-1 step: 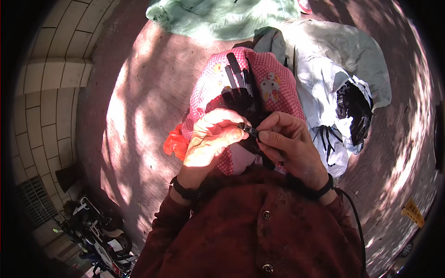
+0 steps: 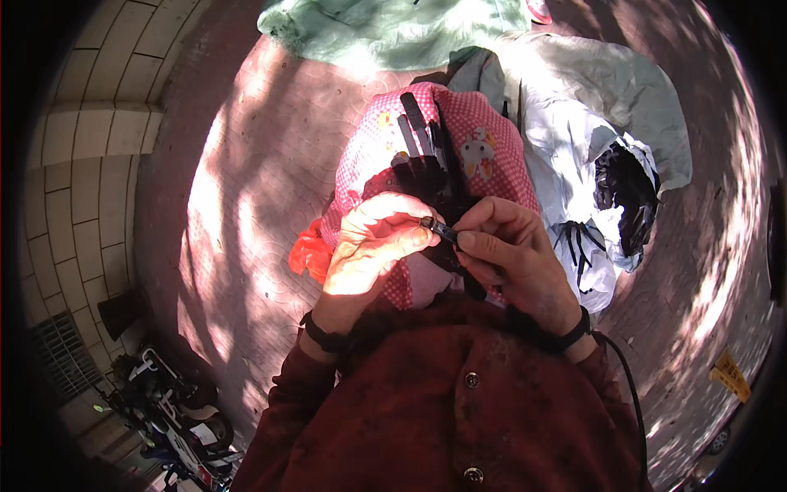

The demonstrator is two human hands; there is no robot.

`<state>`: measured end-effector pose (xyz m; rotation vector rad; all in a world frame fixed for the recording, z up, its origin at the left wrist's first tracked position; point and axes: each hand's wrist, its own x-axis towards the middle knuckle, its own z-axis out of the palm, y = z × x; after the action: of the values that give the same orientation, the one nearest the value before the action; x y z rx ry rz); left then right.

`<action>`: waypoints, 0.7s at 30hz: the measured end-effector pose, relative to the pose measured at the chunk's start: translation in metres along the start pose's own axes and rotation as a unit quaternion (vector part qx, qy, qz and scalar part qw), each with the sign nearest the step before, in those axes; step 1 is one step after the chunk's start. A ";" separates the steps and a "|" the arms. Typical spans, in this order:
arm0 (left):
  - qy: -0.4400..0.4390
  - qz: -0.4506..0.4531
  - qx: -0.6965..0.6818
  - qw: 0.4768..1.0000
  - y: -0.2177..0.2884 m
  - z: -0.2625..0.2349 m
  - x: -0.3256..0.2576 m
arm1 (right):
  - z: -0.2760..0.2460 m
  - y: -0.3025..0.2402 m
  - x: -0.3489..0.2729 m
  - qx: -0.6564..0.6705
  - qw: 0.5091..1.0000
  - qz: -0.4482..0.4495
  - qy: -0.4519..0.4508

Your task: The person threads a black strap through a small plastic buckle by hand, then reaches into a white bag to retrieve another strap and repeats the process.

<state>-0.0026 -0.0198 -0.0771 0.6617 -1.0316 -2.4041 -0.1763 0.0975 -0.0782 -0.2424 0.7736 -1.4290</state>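
Reddish patterned paving (image 2: 270,115), dappled with sun and shade, forms the ground; a pale block wall (image 2: 74,197) borders it at left, and a green sheet (image 2: 352,41) lies at the far side. Before me is a pink checked cloth (image 2: 508,152) bearing cartoon figures, with several black strips (image 2: 416,115) resting upon it. An orange-red plastic bag (image 2: 310,252) lies at its left; at its right stands a white bag (image 2: 566,135) with black material (image 2: 627,193) in its mouth.

The small dark piece (image 2: 443,231) is held above the near part of the cloth, between my two hands. My left hand (image 2: 361,254) pinches its left end between thumb and finger; my right hand (image 2: 518,256) grips the opposite end likewise. The piece glints, but its exact kind is too small to tell.

I judge the step in hand to be close fingertip work on this piece. The next move seems to call for one steady pinch while the other thumb makes a fine adjustment.
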 end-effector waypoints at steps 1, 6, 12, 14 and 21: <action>-0.006 -0.003 0.027 1.000 0.000 -0.001 0.000 | 0.000 0.000 0.000 -0.021 1.000 0.001 0.015; -0.019 -0.024 0.062 0.998 0.005 0.002 -0.002 | 0.001 -0.004 -0.001 -0.078 0.997 -0.009 -0.006; 0.045 0.015 0.158 0.986 0.004 0.010 -0.004 | 0.003 0.006 0.002 -0.167 0.984 -0.068 0.014; 0.056 0.009 0.162 0.985 0.005 0.010 -0.005 | 0.007 0.002 0.000 -0.172 0.983 -0.065 0.019; 0.062 0.066 0.229 0.969 0.003 0.007 -0.007 | 0.008 -0.008 -0.006 -0.245 0.969 0.010 0.014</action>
<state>-0.0004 -0.0145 -0.0690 0.8530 -1.5419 -1.9922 -0.1773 0.0993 -0.0657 -0.5927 1.1433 -1.2063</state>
